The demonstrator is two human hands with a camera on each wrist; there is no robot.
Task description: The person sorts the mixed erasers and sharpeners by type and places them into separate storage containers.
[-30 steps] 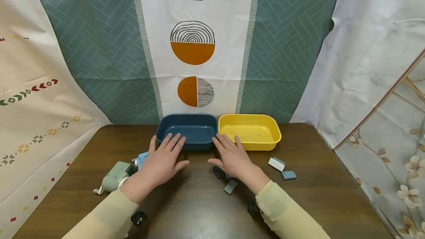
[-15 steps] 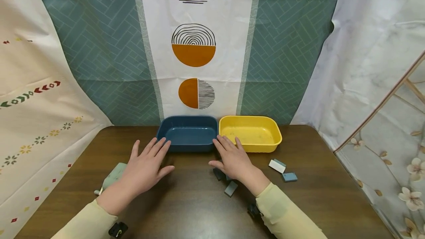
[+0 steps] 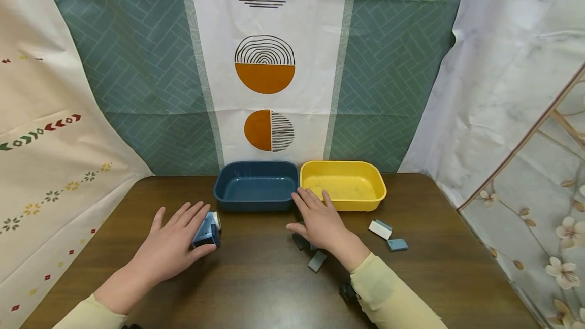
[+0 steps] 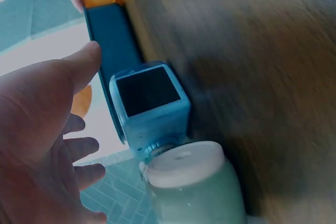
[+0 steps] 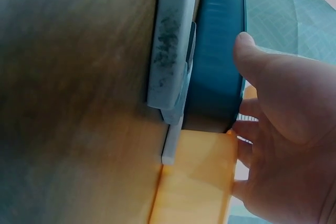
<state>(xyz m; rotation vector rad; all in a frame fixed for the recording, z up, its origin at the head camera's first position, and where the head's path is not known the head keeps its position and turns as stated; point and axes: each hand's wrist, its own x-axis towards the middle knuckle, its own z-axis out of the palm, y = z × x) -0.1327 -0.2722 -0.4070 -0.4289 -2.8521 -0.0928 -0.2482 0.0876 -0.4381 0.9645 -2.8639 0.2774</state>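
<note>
My left hand (image 3: 169, 245) hovers at the left of the table, fingers straight and slightly spread, holding nothing. Partly behind its fingers is a small blue box (image 3: 207, 230) with a dark square window, clearer in the left wrist view. Beside that box stands a pale green thing (image 4: 202, 203) with a white round end, hidden by the hand in the head view. My right hand (image 3: 322, 222) is stretched out, palm down and holding nothing, over several small flat blocks. A grey block (image 3: 317, 261) lies below it; the right wrist view shows a dark-smudged pale block (image 5: 170, 45).
A dark blue bin (image 3: 256, 207) and a yellow bin (image 3: 343, 206) stand side by side at the table's back edge. Right of my right hand lie a white block (image 3: 379, 230) and a blue block (image 3: 397, 244). Patterned cloths hang behind and beside the table.
My left hand has moved left and back towards me, away from the blue bin. It now covers the green thing, and the blue box shows again. The right hand stays put.
</note>
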